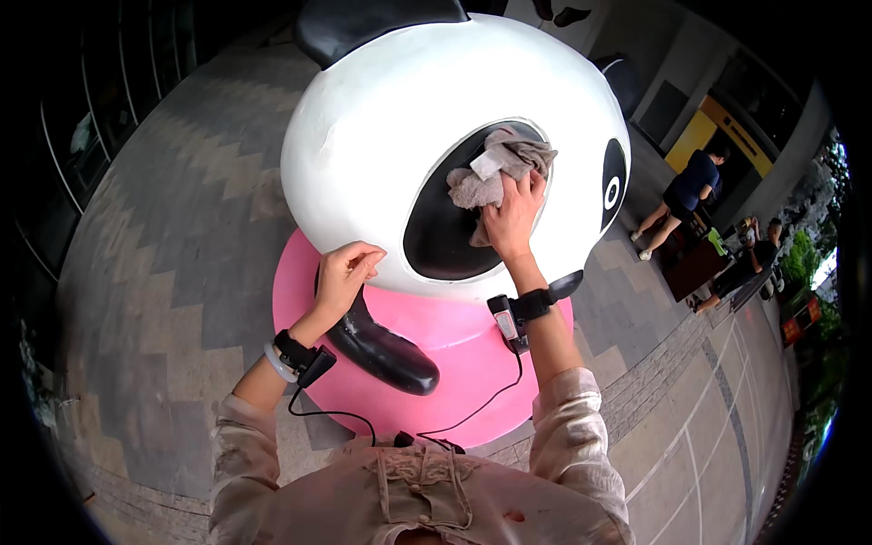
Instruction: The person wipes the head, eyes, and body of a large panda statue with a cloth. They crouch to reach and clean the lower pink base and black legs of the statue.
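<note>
A large panda statue stands before me, with a glossy white head (381, 150) and a pink body (470, 395). My right hand (512, 216) grips a bunched grey-brown cloth (524, 153) with a white tag, and the cloth lies against the black oval patch (443, 231) on the head. Part of that patch is hidden under cloth and hand. Beside the head's lower left edge is my left hand (346, 276), its fingers curled together with nothing visible in them; whether it touches the statue I cannot tell. Below it, a black limb (388, 354) curves across the pink body.
Each wrist wears a black strapped device (300, 354) with a cable running toward my waist. Paving (197, 272) surrounds the statue. At the right, a person in dark clothes (688, 184) stands by a brown table (691, 266), with another person (749, 266) nearby. A black ear (381, 27) tops the head.
</note>
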The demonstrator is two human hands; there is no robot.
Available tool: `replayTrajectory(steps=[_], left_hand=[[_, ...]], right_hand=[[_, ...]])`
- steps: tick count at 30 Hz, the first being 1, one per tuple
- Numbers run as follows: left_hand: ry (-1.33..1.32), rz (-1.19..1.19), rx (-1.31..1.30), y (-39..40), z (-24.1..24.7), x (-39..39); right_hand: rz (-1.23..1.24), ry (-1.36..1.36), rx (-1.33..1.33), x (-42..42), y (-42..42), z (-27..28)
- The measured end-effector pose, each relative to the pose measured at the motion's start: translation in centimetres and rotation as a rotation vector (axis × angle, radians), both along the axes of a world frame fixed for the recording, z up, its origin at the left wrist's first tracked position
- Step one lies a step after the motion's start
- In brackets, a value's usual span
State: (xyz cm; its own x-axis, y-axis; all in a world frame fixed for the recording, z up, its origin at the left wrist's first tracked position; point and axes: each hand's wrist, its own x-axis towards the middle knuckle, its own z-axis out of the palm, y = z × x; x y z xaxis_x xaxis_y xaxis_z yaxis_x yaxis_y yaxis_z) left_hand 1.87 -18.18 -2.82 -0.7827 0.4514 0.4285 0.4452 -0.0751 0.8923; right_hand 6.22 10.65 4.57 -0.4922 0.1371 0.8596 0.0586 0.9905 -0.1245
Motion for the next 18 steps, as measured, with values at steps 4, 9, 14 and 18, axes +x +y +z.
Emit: replayTrajectory(steps=[4, 9, 14, 18], left_hand=[[0.434, 0.201, 0.015, 2.3, 3.5, -1.9], [0.739, 0.377, 0.035, 5.9, 5.0, -6.4], [1.037, 0.499, -0.365, 6.2, 4.1, -9.1], [1.031, 0.485, -0.286, 6.9, 3.8, -8.9]], right_hand=[[-0.037, -0.005, -0.063, -2.1, -2.5, 1.0], [0.249, -0.341, 0.589, 2.7, -7.0, -6.5], [0.260, -0.380, 0.433, 1.8, -4.9, -2.1], [-0.056, -0.098, 0.009, -1.8, -0.2, 5.6]])
